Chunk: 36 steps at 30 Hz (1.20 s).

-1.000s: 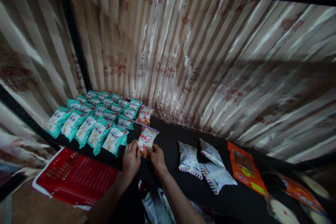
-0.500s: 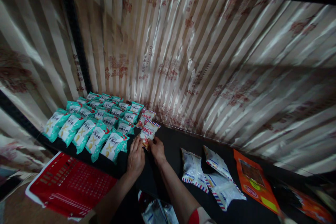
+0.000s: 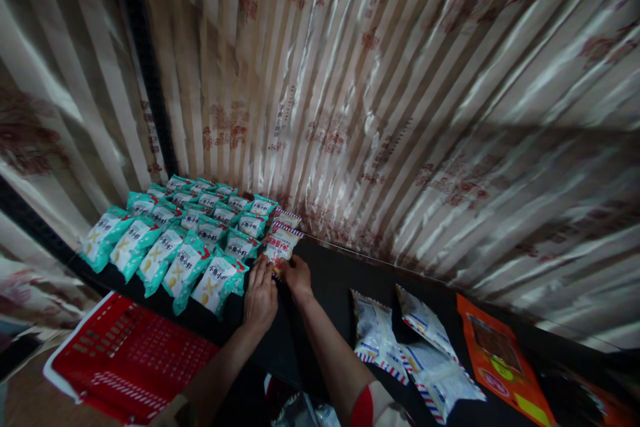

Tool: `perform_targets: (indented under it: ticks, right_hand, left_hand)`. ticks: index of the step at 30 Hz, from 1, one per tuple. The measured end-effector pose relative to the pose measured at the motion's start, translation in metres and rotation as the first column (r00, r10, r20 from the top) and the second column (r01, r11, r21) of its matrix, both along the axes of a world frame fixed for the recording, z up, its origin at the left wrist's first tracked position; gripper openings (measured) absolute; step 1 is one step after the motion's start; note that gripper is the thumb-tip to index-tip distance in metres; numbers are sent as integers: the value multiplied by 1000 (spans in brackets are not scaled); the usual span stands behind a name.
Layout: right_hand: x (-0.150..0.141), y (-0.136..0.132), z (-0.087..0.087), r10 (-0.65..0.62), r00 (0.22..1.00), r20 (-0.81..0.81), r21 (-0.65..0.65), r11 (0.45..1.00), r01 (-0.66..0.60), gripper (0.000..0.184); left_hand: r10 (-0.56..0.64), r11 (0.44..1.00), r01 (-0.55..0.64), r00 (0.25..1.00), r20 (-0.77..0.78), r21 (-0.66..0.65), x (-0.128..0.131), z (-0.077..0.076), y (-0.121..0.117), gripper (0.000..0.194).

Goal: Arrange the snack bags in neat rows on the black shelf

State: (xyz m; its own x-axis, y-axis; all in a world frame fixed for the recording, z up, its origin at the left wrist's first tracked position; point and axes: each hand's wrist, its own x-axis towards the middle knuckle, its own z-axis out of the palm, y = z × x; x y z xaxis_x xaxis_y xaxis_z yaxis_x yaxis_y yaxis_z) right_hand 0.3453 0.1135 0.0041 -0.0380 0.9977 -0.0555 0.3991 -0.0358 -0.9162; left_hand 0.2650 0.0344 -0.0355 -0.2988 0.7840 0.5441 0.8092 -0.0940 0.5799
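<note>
A snack bag with a striped red, white and blue top edge leans on the black shelf, its printed front toward me. My left hand is at its lower left edge, fingers together against it. With thumb and fingers, my right hand grips the lower right corner. Just behind stands a matching snack bag, mostly covered by the front one. To the left, several teal snack bags stand in tidy rows, the nearest close to my left hand.
On the black shelf, several striped-edge bags lie to the right, beside an orange packet. A red basket is below at left. More silvery bags show at the bottom. Striped foil sheeting hangs behind.
Both hands have pushed the snack bag back, away from me, up against the matching bag behind it. The view has shifted slightly, and the right sleeve now shows.
</note>
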Motion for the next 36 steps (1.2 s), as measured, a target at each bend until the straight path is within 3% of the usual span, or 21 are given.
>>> perform_targets:
  ticks: [7,14,22,29,36]
  right_hand:
    - [-5,1,-3,32,999,18,1,999,-32,29]
    - [-7,0,-5,53,989,139,-7,999,-53,29]
    - [-5,2,-4,50,987,152,24,998,-55,30]
    - [-7,-3,3,61,951,304,20,997,-70,28]
    - [-3,-4,2,47,970,239,35,998,-58,28]
  left_hand:
    - [72,996,-69,997,-42,60,1,-1,-1,38]
    - [88,990,-80,994,-69,113,0,-3,0,38]
    - [52,995,-42,993,-110,92,-1,-4,0,40]
    - [38,997,-32,996,-80,68,0,-6,1,41]
    - [31,997,-22,993,-118,78,0,-5,0,41]
